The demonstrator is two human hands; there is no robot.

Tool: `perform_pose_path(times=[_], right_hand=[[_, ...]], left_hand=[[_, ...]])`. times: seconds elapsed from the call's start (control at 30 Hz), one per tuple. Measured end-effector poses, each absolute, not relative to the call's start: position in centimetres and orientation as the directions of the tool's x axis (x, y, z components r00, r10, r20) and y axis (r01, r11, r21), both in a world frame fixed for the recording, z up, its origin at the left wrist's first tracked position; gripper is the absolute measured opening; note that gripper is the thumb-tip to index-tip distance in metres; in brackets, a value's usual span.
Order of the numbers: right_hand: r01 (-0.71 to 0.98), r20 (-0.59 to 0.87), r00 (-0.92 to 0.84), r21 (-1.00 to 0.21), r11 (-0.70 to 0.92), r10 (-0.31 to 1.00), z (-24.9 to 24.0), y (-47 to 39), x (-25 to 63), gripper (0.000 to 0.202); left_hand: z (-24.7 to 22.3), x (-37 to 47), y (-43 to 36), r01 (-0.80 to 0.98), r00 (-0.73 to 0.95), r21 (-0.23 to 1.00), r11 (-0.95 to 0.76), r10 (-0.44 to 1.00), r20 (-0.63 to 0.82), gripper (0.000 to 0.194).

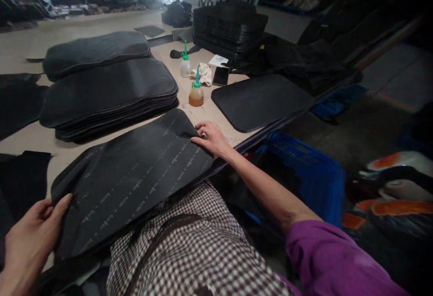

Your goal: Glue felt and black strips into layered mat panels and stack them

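A black panel with rounded corners and rows of pale print (135, 174) lies across the near edge of the table (203, 116). My left hand (35, 230) grips its left end, thumb on top and fingers curled at the edge. At the right end, my right hand (213, 138) pinches the panel's edge between thumb and fingers. Just beyond the panel stands a bottle of amber liquid with a green spout (196, 96). A stack of black panels (111, 91) rests behind the printed one.
Another black panel (260, 100) lies at the right, near a phone (221, 75), a crumpled cloth (204, 74) and a second green-spouted bottle (185, 67). Farther back is a tall black stack (228, 28). A blue crate (311, 174) sits below the table's right edge.
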State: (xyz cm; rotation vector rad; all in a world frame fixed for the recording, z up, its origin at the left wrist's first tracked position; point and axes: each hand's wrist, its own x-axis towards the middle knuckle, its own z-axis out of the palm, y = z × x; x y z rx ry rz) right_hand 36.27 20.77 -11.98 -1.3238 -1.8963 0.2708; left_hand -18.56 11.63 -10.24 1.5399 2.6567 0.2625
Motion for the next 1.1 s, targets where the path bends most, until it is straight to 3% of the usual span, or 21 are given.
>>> perform_pose_path(times=[0.1, 0.17, 0.37, 0.63, 0.83, 1.1], right_hand=[[0.706, 0.470, -0.140, -0.570, 0.421, 0.872, -11.9, 20.7, 36.2, 0.033], [0.713, 0.465, -0.143, -0.564, 0.417, 0.874, -11.8, 20.7, 36.2, 0.033], [0.725, 0.461, -0.201, -0.523, 0.448, 0.864, -11.7, 20.7, 36.4, 0.031], [0.788, 0.484, -0.235, -0.413, 0.456, 0.843, -14.0, 22.3, 37.6, 0.059], [0.800, 0.542, -0.298, -0.308, 0.515, 0.786, -13.9, 22.5, 37.8, 0.064], [0.799, 0.555, -0.289, -0.310, 0.516, 0.780, -14.2, 22.6, 37.9, 0.061]], left_hand=[[-9.2, -17.4, 11.3, 0.799, -0.535, 0.296, 0.523, 0.844, -0.047, 0.043], [-8.7, -16.7, 11.4, 0.798, -0.523, 0.312, 0.515, 0.850, -0.064, 0.041], [-7.3, -14.4, 11.3, 0.822, -0.460, 0.398, 0.407, 0.887, 0.044, 0.040], [-6.2, -14.4, 11.4, 0.731, -0.325, 0.658, 0.182, 0.940, 0.101, 0.038], [-6.8, -14.3, 11.1, 0.808, -0.286, 0.569, 0.153, 0.946, 0.151, 0.027], [-7.0, -14.1, 10.7, 0.846, -0.257, 0.517, 0.133, 0.950, 0.175, 0.027]])
